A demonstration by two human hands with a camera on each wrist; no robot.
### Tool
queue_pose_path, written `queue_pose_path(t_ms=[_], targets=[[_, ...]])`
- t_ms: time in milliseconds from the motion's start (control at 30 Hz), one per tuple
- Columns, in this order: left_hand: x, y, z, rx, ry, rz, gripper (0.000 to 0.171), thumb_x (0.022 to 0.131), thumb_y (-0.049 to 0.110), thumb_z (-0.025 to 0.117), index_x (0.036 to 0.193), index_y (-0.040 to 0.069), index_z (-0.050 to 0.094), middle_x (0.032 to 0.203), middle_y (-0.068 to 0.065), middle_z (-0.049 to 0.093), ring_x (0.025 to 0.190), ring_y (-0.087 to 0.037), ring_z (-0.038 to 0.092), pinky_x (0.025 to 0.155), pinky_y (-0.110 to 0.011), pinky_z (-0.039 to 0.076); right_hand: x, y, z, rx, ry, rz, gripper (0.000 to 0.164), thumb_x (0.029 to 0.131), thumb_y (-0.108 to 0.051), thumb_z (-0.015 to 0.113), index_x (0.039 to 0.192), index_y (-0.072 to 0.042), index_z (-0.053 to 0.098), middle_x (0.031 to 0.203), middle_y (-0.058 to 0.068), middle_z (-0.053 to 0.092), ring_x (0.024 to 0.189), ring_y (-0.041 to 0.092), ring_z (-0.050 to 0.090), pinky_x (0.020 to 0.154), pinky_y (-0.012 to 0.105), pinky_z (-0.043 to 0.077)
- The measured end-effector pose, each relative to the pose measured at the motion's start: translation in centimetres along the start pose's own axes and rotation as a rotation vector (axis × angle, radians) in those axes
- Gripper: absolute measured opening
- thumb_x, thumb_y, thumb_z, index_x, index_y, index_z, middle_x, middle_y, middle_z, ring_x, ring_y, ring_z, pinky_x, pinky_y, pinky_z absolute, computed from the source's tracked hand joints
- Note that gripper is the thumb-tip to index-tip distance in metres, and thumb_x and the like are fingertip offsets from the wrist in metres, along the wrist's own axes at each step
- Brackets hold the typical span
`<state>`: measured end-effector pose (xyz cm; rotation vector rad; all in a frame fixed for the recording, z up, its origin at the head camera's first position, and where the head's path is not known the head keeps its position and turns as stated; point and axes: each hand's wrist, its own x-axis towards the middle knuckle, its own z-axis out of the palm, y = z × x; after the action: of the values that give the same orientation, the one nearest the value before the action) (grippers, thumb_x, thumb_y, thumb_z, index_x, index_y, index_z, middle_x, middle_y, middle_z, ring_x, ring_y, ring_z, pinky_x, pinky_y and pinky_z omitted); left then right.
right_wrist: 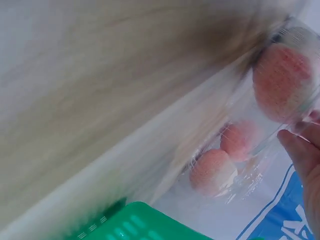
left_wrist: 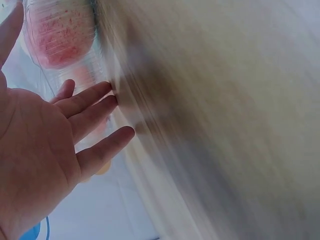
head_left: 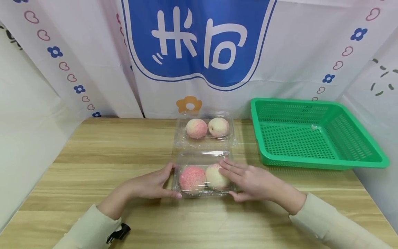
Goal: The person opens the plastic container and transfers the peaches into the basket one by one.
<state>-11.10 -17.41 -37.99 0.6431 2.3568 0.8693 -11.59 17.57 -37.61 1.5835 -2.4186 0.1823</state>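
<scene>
Clear peach box (head_left: pixel 199 159), long axis left to right, left grip (head_left: pixel 150 183) released, right grip (head_left: pixel 253 181) released (resting atop)

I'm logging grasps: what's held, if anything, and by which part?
Nothing looks gripped: the left hand touches the nearer box at left, the right hand on top, at right.

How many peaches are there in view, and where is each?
4. The near clear container holds a pink peach at left and a pale peach at right, partly behind the right hand. The far container holds a pinkish peach at left and a whitish peach at right.
</scene>
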Motion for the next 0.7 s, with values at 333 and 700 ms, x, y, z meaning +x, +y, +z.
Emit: queue_pose_path(t_ms=[333,700], targets=[[-0.1,0.4,-0.1,0.010,-0.008,-0.015,0.081,0.088,0.055,0.068,0.134,0.002,0.027,0.153,-0.034,0.030,0.145,-0.047,0.029,0.118,-0.058,0.026,0.9,-1.1,-1.2,-0.173,-0.186,-0.017,0.057,0.088,-0.024,0.063,0.138,0.002,0.054,0.140,0.021,0.057,0.130,0.033,0.057,0.089,0.035,0.057],[0.0,0.7,0.0,-0.079,-0.055,-0.039,0.075,0.091,0.051,0.066,0.131,0.004,0.024,0.152,-0.033,0.029,0.147,-0.046,0.024,0.119,-0.057,0.024,0.1,-0.9,-0.4,-0.261,-0.007,-0.097,0.054,0.083,-0.025,0.071,0.129,0.001,0.061,0.129,0.018,0.066,0.119,0.028,0.066,0.079,0.030,0.059]])
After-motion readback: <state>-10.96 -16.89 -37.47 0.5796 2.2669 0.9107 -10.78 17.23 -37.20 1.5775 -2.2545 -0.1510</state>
